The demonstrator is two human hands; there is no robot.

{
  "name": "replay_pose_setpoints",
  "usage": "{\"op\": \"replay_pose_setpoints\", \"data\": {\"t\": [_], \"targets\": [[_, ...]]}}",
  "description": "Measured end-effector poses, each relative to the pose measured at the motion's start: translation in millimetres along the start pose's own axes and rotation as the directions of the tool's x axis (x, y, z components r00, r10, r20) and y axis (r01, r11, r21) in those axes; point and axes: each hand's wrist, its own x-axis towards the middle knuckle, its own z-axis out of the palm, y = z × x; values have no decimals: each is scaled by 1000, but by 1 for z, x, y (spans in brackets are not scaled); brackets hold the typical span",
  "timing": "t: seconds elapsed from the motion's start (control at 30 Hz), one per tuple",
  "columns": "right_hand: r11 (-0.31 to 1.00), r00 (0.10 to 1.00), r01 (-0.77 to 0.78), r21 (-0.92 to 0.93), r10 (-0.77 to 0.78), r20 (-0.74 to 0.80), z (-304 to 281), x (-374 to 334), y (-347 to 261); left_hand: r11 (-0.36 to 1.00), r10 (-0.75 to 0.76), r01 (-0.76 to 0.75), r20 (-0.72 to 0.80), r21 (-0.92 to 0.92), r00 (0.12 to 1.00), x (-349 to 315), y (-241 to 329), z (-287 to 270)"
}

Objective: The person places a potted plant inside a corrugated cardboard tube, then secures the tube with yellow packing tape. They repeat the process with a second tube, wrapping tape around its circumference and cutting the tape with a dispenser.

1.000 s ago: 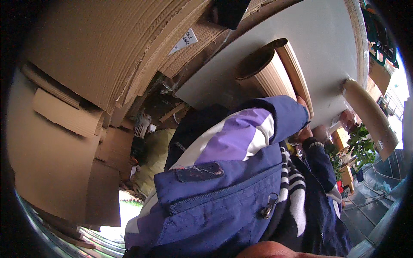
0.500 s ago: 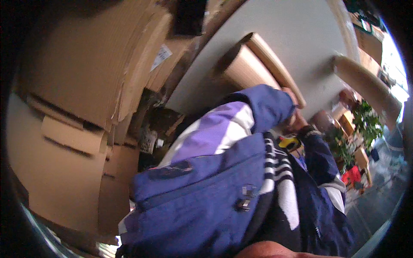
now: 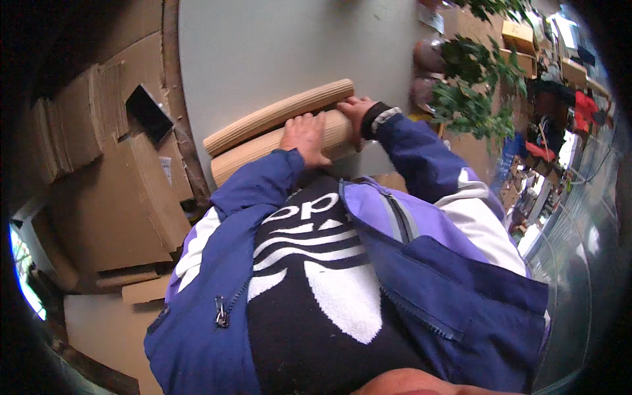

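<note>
Two pale-brown curls of ribbed corrugated cardboard lie side by side on a grey-white tabletop [image 3: 263, 52], with a dark gap between them. I cannot tell whether they are one sheet or two. The far curl [image 3: 280, 115] is narrower; the near cardboard roll [image 3: 253, 153] is wider. On top of the near roll rests my left hand [image 3: 305, 138], fingers stretched out and thumb apart. My right hand [image 3: 357, 120] is closed round the right end of the rolls, fingertips by the far curl and thumb lower down near my jacket.
Stacked flat cardboard [image 3: 131, 204] fills the left side, with a black rectangular thing [image 3: 149, 113] on it. Along the table's right edge stand leafy green plants [image 3: 477, 85] and round brownish pots [image 3: 429, 56]. Farther right are a yellowish box [image 3: 518, 37] and red cloth [image 3: 584, 110].
The view has swung round, and the rolls now lie crosswise in front of my chest. My hands, earlier close together at one end, are now farther apart, the left resting on the near roll.
</note>
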Motion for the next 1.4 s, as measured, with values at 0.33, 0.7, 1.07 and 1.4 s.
{"op": "replay_pose_setpoints", "data": {"t": [0.33,0.7,1.07,1.4], "targets": [[967,933,-95,237,170,-317,52,-35,-23,923,-18,38,-56,382,998,-17,11,44],[886,613,-114,449,418,-670,214,-111,77,916,191,-123,-145,382,971,-24,8,58],[658,747,-88,748,540,-387,246,-74,108,928,38,25,-161,372,986,-38,7,75],[831,654,476,287,-116,-747,61,-70,-15,889,144,13,-306,458,941,-41,4,90]]}}
